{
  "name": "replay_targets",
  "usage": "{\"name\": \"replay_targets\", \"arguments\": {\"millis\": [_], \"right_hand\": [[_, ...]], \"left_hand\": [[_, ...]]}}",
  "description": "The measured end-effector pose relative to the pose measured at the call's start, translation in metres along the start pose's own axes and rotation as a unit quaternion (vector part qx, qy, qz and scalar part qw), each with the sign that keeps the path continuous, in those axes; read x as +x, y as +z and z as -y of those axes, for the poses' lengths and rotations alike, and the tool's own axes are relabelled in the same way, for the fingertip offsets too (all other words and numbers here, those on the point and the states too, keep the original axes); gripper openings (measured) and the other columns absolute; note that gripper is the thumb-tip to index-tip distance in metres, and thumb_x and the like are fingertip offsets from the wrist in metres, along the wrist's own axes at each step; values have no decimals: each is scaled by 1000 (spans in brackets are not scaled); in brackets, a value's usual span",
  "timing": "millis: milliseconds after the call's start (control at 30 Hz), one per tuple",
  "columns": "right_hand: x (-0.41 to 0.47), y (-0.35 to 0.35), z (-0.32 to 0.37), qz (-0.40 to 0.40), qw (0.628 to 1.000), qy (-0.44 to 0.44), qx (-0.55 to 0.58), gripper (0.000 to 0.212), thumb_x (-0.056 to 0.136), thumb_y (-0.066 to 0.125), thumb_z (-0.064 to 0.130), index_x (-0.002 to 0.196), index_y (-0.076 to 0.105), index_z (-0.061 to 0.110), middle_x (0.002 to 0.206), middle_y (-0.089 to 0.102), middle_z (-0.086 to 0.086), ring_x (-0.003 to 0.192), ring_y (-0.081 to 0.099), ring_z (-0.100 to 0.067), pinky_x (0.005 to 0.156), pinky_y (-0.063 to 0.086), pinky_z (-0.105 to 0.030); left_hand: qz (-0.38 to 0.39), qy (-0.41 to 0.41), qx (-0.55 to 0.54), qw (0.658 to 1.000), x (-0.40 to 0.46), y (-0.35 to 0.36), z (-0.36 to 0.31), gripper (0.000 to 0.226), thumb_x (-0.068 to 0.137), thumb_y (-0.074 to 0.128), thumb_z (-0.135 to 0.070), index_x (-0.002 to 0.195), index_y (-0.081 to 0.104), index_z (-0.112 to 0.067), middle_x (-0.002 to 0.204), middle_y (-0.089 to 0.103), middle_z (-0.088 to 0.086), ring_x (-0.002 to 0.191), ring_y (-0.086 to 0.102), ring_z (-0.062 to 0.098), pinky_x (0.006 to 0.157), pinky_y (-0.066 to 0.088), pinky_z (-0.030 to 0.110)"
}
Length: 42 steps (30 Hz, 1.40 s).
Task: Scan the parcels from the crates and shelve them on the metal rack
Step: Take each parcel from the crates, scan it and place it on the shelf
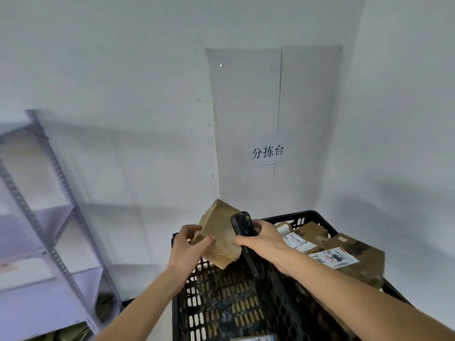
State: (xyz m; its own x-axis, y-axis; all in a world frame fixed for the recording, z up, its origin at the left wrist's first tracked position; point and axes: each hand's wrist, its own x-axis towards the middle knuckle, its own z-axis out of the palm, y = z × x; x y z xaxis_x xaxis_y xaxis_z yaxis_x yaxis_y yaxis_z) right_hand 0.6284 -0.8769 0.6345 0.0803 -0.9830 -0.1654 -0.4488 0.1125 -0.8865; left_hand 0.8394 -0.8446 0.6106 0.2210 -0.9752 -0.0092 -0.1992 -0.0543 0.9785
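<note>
parcel: small brown cardboard box, held up over the black crate, tilted, long axis running from lower right up to upper left, top corner aimed at the wall
left hand: fingers and thumb pinch the box's near left edge
right hand: wrapped round a black scanner, its top end right against the box
crate's right side: more taped, labelled parcels
metal rack: off to the left, blurry
</note>
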Motion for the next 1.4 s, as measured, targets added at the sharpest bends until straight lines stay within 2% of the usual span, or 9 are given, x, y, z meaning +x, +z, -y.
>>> {"name": "replay_targets", "arguments": {"millis": [167, 267, 500, 633, 800, 1000, 1133, 1267, 1400], "right_hand": [[-24, -16, 20, -37, 999, -38, 3, 58, 70, 93, 37, 120, 63, 31, 108, 65, 19, 98, 61, 0, 82, 46, -20], [-39, -25, 25, -49, 997, -58, 4, 60, 67, 95, 39, 119, 65, 33, 115, 70, 16, 102, 64, 2, 78, 45, -14], [-91, -45, 42, -91, 995, -22, 24, 61, 73, 91, 43, 124, 60, 30, 111, 66, 15, 98, 65, -3, 84, 51, -23], [-126, -47, 43, -103, 994, -14, 36, 53, 75, 91, 40, 115, 56, 31, 102, 62, 19, 85, 56, 9, 65, 40, -11], [-174, -50, 45, -129, 989, -28, 65, 53, 76, 92, 37, 114, 55, 36, 103, 58, 20, 89, 54, 7, 72, 41, -12], [-235, -67, 39, -204, 975, -45, 72, 56, 69, 96, 35, 113, 62, 38, 107, 65, 22, 99, 61, 4, 87, 49, -21], [-271, -87, 29, -251, 965, -53, 61, 57, 64, 98, 38, 114, 69, 35, 110, 74, 16, 104, 69, -5, 98, 56, -31], [-308, -108, 20, -273, 959, -53, 53, 58, 61, 97, 40, 113, 72, 37, 105, 75, 17, 97, 71, 0, 94, 58, -29], [-346, -135, 5, -297, 952, -52, 54, 52, 66, 97, 33, 113, 74, 36, 104, 76, 21, 99, 71, 1, 85, 55, -18]], "left_hand": [[28, -24, -11, 999, -7, -4, -10, 59, 65, 80, -63, 109, 60, -30, 108, 69, 1, 100, 68, 19, 91, 57, 44], [38, -48, -63, 996, -11, -3, -15, 43, 78, 73, -48, 110, 61, -23, 112, 67, 10, 102, 67, 27, 92, 57, 52], [86, -70, -192, 975, -32, -6, -36, 23, 99, 58, -30, 116, 61, -14, 108, 59, 11, 102, 59, 27, 71, 56, 35], [144, -76, -202, 966, -53, -6, -45, 23, 99, 58, -30, 117, 62, -16, 119, 62, 16, 112, 63, 33, 92, 58, 48], [196, -43, -183, 962, -86, -1, -56, 22, 99, 58, -28, 118, 62, -18, 120, 64, 11, 113, 61, 23, 98, 53, 44], [214, 73, -129, 965, -131, 22, -82, 47, 89, 74, -24, 130, 52, -35, 113, 67, 11, 102, 69, 23, 90, 57, 38], [236, 78, -121, 961, -162, 50, -102, 74, 81, 77, -39, 145, 45, -19, 130, 59, -4, 102, 63, 3, 89, 53, 24], [276, 68, -108, 953, -196, 77, -124, 95, 77, 73, -58, 153, 35, -14, 138, 52, -3, 101, 57, 4, 79, 44, 15], [309, 74, -73, 945, -224, 104, -133, 83, 74, 81, -51, 145, 48, -21, 136, 59, -1, 104, 61, 6, 79, 46, 16]]}}
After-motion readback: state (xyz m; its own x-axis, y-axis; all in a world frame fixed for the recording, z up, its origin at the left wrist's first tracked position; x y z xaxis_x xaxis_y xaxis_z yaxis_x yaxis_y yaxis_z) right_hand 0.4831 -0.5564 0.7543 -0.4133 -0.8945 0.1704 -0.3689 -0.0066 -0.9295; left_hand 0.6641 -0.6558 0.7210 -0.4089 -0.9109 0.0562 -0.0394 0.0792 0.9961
